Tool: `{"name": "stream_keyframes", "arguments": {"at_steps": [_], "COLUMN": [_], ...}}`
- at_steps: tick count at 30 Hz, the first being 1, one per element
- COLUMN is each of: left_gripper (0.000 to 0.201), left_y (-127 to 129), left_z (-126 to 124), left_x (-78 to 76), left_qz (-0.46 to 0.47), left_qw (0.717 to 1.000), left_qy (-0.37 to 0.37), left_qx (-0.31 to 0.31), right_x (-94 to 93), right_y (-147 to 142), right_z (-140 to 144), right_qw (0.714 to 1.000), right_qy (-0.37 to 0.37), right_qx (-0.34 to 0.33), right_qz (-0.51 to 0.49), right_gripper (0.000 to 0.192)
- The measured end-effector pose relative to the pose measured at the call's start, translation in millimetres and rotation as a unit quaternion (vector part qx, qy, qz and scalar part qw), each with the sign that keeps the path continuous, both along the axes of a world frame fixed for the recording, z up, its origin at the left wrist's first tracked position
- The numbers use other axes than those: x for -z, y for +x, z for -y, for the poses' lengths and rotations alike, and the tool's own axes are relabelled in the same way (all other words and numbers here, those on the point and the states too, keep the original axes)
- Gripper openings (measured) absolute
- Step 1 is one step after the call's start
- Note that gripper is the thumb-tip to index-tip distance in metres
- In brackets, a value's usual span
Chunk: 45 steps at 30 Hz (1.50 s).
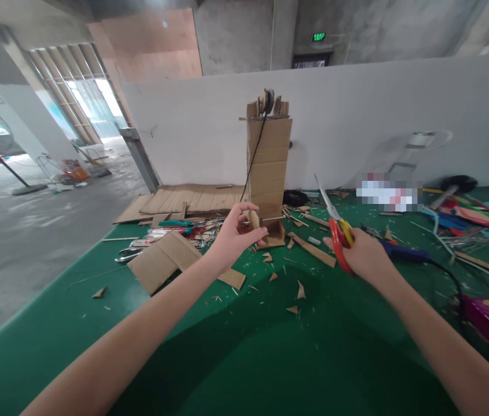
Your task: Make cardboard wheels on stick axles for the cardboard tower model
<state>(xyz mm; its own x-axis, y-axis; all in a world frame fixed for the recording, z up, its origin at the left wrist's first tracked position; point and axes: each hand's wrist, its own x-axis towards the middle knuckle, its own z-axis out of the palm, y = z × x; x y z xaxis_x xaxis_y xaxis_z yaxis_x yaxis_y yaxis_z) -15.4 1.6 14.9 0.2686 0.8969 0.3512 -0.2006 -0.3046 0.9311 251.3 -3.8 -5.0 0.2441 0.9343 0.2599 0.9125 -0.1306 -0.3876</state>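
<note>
Setting: green tabletop in a bare concrete hall, with a white partition wall along its far edge.
Tower: a tall cardboard tower stands upright near the middle of the tabletop, with a small wheel on top and a black cord hanging down its left side.
Left hand: the left hand is at the foot of the tower, its grip pinched shut on a small cardboard piece; a thin stick juts from the tower just beside the fingertips.
Right hand: the right hand is right of the tower and apart from it, its grip closed through the red and yellow handles of scissors, whose blades point up and away.
Scraps: cardboard scraps lie scattered before the tower.
Left side: a folded cardboard sheet lies near the left forearm, with pliers behind it.
Right side: a blue glue gun lies just behind the right hand.
</note>
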Motion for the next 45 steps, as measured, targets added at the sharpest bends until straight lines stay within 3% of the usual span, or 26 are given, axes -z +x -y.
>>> {"name": "stream_keyframes", "arguments": {"at_steps": [4, 10, 13, 16, 19, 22, 24, 28, 41, 45], "left_gripper": [0.041, 0.04, 0.042, 0.041, 0.04, 0.04, 0.041, 0.043, 0.041, 0.041], "left_y": [-1.1, -5.4, -6.5, -5.9, -4.5, -2.5, -1.0, 1.3, -0.6, -0.9], "left_z": [-0.3, -2.3, -4.1, -4.5, -2.6, -0.4, -0.2, -2.0, -3.2, -2.5], "left_x": [-2.4, -4.5, -2.1, 0.3, 1.3, 3.9, 8.1, 17.7, 15.5, 17.8], "left_qz": [-0.004, -0.017, -0.019, -0.006, -0.027, -0.104, -0.14, -0.168, -0.219, -0.242], "left_qw": [1.0, 0.998, 0.997, 0.996, 0.995, 0.99, 0.986, 0.98, 0.969, 0.966], "left_qy": [-0.026, -0.041, -0.033, -0.038, -0.041, -0.038, -0.027, -0.01, 0.013, 0.035], "left_qx": [0.009, 0.044, 0.065, 0.077, 0.089, 0.083, 0.084, 0.108, 0.114, 0.087], "right_x": [9.2, 16.9, 14.5, 10.3, 7.1, 7.2, 8.6, 10.3, 12.1, 14.3], "right_y": [13.3, 16.0, 16.1, 14.3, 3.7, -16.2, -30.0, -46.7, -46.3, -46.4], "right_z": [-7.0, -6.7, -4.9, -2.2, 4.3, 14.9, 22.1, 32.0, 32.2, 31.7], "right_qw": [0.996, 0.993, 0.995, 0.993, 0.978, 0.951, 0.936, 0.92, 0.933, 0.931], "right_qy": [-0.065, -0.07, -0.028, 0.081, 0.158, 0.142, 0.117, 0.112, 0.11, 0.116], "right_qx": [-0.022, -0.046, -0.037, -0.045, -0.132, -0.252, -0.312, -0.368, -0.341, -0.344], "right_qz": [0.056, 0.078, 0.083, 0.071, -0.027, -0.111, -0.112, -0.073, -0.024, -0.031], "right_gripper": [0.03, 0.033, 0.039, 0.043, 0.042, 0.043, 0.043, 0.027, 0.025, 0.025]}}
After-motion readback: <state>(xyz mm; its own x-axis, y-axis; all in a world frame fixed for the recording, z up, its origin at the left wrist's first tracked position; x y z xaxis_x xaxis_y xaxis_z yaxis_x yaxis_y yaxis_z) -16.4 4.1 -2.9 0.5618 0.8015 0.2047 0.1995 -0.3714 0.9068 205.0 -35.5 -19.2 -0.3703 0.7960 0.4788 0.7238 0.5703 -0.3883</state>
